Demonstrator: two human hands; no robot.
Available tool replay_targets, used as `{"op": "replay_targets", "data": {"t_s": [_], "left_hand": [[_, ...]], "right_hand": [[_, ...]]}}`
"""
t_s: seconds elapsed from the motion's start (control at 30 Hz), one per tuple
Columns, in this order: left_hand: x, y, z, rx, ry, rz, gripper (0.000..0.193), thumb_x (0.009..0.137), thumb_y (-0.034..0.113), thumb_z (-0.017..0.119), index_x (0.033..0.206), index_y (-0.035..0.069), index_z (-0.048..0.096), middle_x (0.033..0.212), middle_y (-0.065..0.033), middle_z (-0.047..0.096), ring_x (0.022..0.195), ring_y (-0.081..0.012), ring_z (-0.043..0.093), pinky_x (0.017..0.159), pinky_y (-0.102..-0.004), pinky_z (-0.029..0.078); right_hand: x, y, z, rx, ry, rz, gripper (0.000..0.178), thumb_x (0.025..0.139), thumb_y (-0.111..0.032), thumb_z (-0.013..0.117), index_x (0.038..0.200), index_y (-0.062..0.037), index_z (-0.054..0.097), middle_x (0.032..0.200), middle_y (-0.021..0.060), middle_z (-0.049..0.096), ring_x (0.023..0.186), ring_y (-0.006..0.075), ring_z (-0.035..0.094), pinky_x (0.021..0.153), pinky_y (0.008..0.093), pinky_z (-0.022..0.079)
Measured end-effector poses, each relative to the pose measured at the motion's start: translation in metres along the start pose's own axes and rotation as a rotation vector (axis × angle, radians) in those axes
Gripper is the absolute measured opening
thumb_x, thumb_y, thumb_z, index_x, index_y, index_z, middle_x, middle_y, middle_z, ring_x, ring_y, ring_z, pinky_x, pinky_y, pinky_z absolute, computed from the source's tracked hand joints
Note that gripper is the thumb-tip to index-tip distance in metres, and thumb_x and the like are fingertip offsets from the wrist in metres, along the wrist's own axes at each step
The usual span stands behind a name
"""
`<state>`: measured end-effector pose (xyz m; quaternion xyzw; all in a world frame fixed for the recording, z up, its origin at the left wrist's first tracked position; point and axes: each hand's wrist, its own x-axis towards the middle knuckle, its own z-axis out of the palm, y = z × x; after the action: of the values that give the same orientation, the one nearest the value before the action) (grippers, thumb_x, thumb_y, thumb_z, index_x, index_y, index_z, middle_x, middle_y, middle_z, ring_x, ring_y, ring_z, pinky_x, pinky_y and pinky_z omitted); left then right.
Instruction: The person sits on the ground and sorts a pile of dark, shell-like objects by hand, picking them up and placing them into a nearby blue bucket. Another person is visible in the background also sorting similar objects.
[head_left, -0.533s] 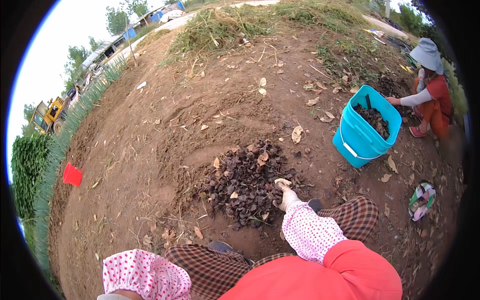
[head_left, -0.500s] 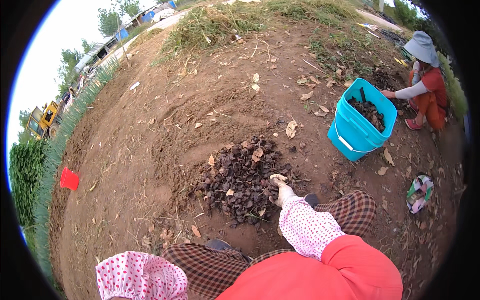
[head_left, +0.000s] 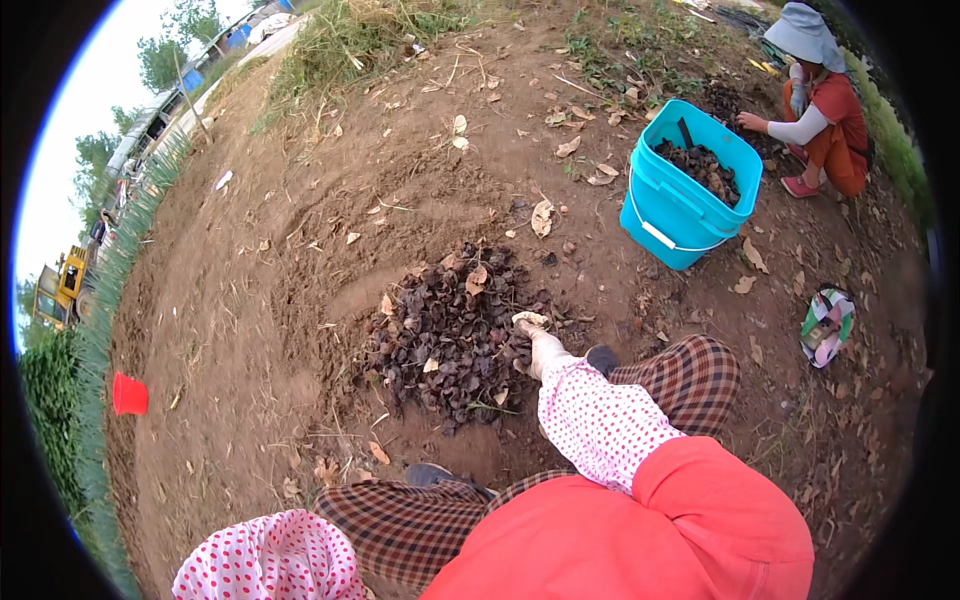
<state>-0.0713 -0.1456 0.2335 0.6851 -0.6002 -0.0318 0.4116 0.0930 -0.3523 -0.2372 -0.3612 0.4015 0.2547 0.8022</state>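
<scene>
A heap of dark, shrivelled, leaf-like pieces lies on the bare soil in front of my feet, with some dry tan leaves on top. My right hand reaches to the heap's right edge and touches it. Its fingers are partly lost among the dark pieces, so their grip does not show. A pale, flat scrap is against the top of this hand; whether it is held is unclear. At the lower left only the dotted sleeve of my left arm appears; the left hand itself is out of sight.
A turquoise bucket with dark pieces inside stands right of the heap. Beyond it a person in a grey hat crouches over more dark material. A colourful bag lies at right, a red bucket far left beside tall green plants.
The view has shifted, so the whole scene sits further left and higher. My right hand stays at the heap's right edge. The crouching person's other hand is now nearer the face.
</scene>
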Motion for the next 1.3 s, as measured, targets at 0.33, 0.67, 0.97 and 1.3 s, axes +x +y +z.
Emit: {"op": "replay_targets", "data": {"t_s": [0.33, 0.67, 0.97, 1.3], "left_hand": [[0.004, 0.003, -0.005, 0.029, 0.013, -0.02, 0.016, 0.082, 0.024, 0.069, 0.081, 0.009, 0.075, 0.076, -0.0074, 0.073, 0.057, -0.0202, 0.066, 0.05, -0.0308, 0.048], [-0.001, 0.008, -0.007, 0.062, 0.037, -0.027, 0.014, 0.076, 0.025, 0.071, 0.079, 0.013, 0.075, 0.075, -0.0058, 0.072, 0.058, -0.0197, 0.067, 0.049, -0.0299, 0.047], [-0.006, 0.011, -0.007, 0.098, 0.046, -0.039, 0.013, 0.071, 0.026, 0.073, 0.077, 0.016, 0.074, 0.075, -0.0044, 0.072, 0.059, -0.0192, 0.067, 0.049, -0.029, 0.045], [-0.007, 0.018, -0.008, 0.147, 0.033, -0.041, 0.013, 0.065, 0.027, 0.075, 0.076, 0.019, 0.074, 0.074, -0.0028, 0.071, 0.06, -0.0187, 0.067, 0.048, -0.0281, 0.043]], "right_hand": [[0.013, -0.003, -0.004, 0.005, 0.043, -0.016, 0.019, 0.098, -0.044, 0.066, 0.098, -0.0248, 0.068, 0.092, -0.0043, 0.072, 0.079, 0.0231, 0.07, 0.063, 0.0425, 0.045], [0.005, -0.005, -0.007, -0.009, 0.011, -0.002, 0.021, 0.098, -0.042, 0.066, 0.1, -0.0216, 0.069, 0.095, -0.0033, 0.073, 0.078, 0.0185, 0.07, 0.058, 0.0389, 0.046], [0.01, -0.004, -0.011, -0.006, 0.033, -0.019, 0.02, 0.097, -0.043, 0.067, 0.094, -0.0234, 0.067, 0.086, -0.0014, 0.07, 0.074, 0.0245, 0.068, 0.063, 0.0412, 0.046], [0.014, 0.0, -0.017, -0.033, 0.015, -0.012, 0.023, 0.099, -0.044, 0.064, 0.101, -0.0213, 0.066, 0.085, -0.0012, 0.072, 0.07, 0.0199, 0.069, 0.057, 0.038, 0.047]]}}
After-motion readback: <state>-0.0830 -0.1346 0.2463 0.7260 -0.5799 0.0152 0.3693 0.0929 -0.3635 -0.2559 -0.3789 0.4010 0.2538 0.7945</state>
